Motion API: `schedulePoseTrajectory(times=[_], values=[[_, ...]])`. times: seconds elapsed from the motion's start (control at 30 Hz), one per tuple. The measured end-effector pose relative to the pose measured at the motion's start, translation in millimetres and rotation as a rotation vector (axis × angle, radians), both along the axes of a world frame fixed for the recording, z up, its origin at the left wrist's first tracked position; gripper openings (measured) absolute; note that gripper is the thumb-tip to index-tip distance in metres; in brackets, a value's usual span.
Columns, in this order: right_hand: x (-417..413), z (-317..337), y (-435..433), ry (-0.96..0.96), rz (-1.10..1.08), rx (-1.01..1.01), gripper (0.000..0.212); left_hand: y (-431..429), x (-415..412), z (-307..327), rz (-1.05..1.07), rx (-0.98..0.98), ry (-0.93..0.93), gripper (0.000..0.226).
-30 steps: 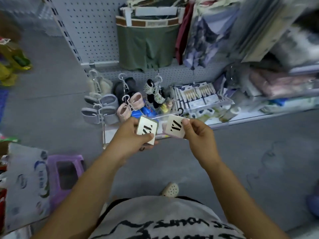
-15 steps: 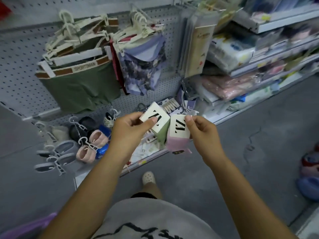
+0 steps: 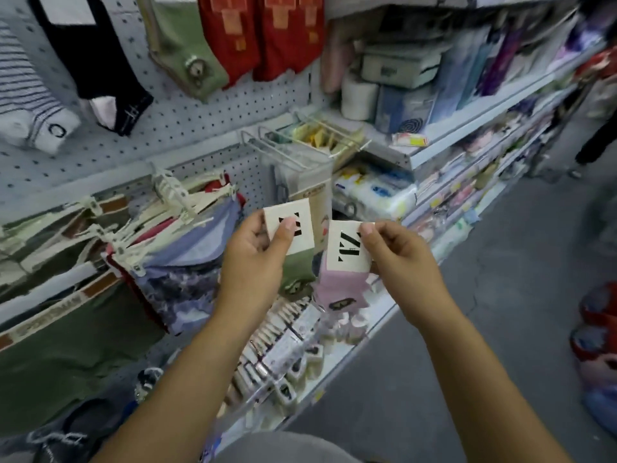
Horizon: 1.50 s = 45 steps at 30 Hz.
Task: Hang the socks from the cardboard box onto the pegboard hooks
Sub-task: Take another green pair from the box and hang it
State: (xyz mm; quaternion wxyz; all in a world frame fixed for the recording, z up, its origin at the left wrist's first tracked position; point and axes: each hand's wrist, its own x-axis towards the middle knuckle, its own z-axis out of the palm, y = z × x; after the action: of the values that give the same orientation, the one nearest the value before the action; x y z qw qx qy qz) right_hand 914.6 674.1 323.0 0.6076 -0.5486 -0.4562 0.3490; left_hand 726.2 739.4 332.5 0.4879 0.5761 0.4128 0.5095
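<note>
Holding a sock pair in each hand, right by the pegboard (image 3: 200, 128)

Left hand (image 3: 257, 262) grip pinches the green socks (image 3: 298, 269); right hand (image 3: 404, 259) grip pinches the pink socks (image 3: 344, 285).

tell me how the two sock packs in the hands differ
The green socks sit in the left hand, the pink socks in the right hand. The green pair is held higher; the left thumb covers part of its label, while the pink pair's logo shows fully. Both have cream cards with black lettering.
</note>
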Motion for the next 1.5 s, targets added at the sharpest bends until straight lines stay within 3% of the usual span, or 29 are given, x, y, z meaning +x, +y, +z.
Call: schedulePoseTrajectory(times=[0.3,0.47,0.8,1.23,1.5], values=[[69,50,112,0.085,0.15,0.159,0.013,83,64,54,0.21,0.156,0.042,0.014],[92,75,177,0.007,0.366,0.197,0.015,110,84,72,0.497,0.18,0.016,0.014],[39,146,268,-0.083,0.631,0.392,0.017,113,58,122,0.854,0.24,0.06,0.017],[-47,237,334,-0.038,0.419,0.549,0.003,114,37,180,0.801,0.295,0.08,0.013],[-65,253,342,-0.095,0.456,0.568,0.014,118,30,191,0.735,0.278,0.02,0.014]])
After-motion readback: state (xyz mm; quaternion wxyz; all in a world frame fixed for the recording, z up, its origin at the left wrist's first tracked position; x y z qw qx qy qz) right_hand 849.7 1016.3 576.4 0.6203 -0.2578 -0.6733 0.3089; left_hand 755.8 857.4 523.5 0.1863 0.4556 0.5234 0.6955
